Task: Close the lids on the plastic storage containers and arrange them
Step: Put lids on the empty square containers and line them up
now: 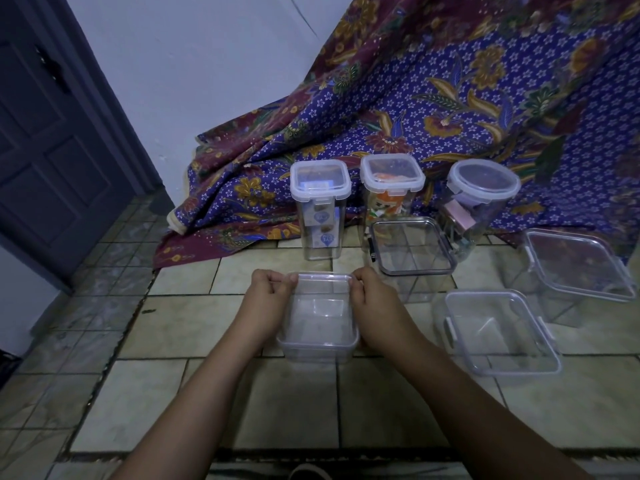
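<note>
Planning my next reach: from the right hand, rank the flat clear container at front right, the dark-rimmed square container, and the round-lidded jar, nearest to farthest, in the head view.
From the right hand:
1. Dark-rimmed square container, just beyond it, slightly right.
2. Flat clear container, to its right on the tiles, nearly as close.
3. Round-lidded jar, farthest, back right against the patterned cloth.

Little can be read here. Inside the tall square container (320, 209) at back left, packets carry blue heart-shaped marks (327, 240) with pale figures on them, too blurred to make out. The orange packet (389, 204) in the neighbouring container shows no legible lettering.
</note>
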